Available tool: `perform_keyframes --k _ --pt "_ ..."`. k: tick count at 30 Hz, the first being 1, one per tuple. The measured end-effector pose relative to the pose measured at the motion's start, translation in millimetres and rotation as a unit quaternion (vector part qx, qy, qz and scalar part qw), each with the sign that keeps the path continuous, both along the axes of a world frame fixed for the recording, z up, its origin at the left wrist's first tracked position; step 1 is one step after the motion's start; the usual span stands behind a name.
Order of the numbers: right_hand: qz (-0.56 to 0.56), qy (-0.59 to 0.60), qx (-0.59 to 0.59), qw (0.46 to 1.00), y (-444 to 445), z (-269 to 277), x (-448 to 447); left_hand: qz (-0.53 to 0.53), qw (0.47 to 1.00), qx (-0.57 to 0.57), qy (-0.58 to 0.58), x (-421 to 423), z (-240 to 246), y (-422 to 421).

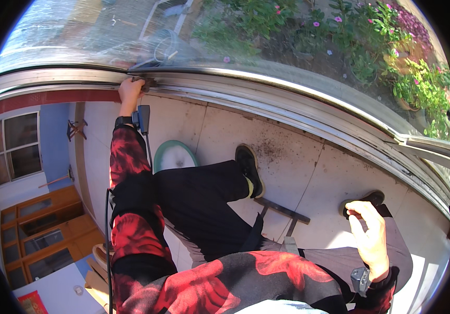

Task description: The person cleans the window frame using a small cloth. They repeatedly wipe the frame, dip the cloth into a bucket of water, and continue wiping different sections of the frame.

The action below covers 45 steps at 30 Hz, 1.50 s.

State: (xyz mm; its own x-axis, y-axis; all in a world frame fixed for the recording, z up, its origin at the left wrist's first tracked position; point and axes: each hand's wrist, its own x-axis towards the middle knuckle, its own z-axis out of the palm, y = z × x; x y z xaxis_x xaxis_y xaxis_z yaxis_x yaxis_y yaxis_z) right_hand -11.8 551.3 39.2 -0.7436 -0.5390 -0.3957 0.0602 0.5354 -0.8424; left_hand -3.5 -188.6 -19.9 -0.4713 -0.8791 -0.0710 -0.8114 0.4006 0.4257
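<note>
My left hand [130,92] reaches out to the aluminium track [209,87] of a sliding glass window or door. Its fingers are closed on a dark brown, dirty wad [147,83], perhaps a rag or sponge, which rests against the metal. The hand hides part of the wad. Over my right thigh, my right hand [368,235] hovers in sunlight with fingers bent and the thumb apart. Nothing shows between those fingers. A green-rimmed basin [161,154] with whitish, cloudy contents stands on the floor beside my left leg.
Dark dirt [270,151] is scattered over the floor tiles near my left shoe [250,168]. Between my legs is part of a low stool [284,211]. Flowering plants [366,64] grow beyond the glass [103,43]. A wooden cabinet [48,231] and a folding stool [76,128] are further left.
</note>
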Motion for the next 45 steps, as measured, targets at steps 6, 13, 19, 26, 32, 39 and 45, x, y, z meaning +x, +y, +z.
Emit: perform_keyframes --k 6,13,19,26,32,39,45 --pt "0.0 -0.002 0.001 1.0 0.6 -0.9 1.3 -0.172 0.957 -0.213 -0.097 3.5 -4.8 8.1" --pt "0.003 -0.004 0.008 1.0 1.7 -0.8 0.7 -0.26 0.947 -0.154 -0.109 17.4 -3.8 -4.2" --pt "0.001 -0.007 0.006 1.0 0.2 -0.5 1.3 -0.221 0.958 -0.136 -0.121 13.8 -2.4 5.9" --pt "0.007 -0.001 0.008 1.0 -1.2 -3.1 0.9 -0.386 0.863 -0.286 -0.157 12.8 6.0 11.3" --pt "0.009 0.004 0.006 1.0 -1.0 -4.3 0.5 -0.461 0.829 -0.294 -0.123 12.3 7.3 9.3" --pt "0.009 0.002 0.004 1.0 -1.8 -3.7 0.2 -0.423 0.86 -0.276 -0.078 17.9 -8.9 2.3" --pt "0.006 0.006 0.001 1.0 2.3 -0.6 2.6 -0.287 0.922 -0.228 -0.122 15.4 -14.7 15.7"
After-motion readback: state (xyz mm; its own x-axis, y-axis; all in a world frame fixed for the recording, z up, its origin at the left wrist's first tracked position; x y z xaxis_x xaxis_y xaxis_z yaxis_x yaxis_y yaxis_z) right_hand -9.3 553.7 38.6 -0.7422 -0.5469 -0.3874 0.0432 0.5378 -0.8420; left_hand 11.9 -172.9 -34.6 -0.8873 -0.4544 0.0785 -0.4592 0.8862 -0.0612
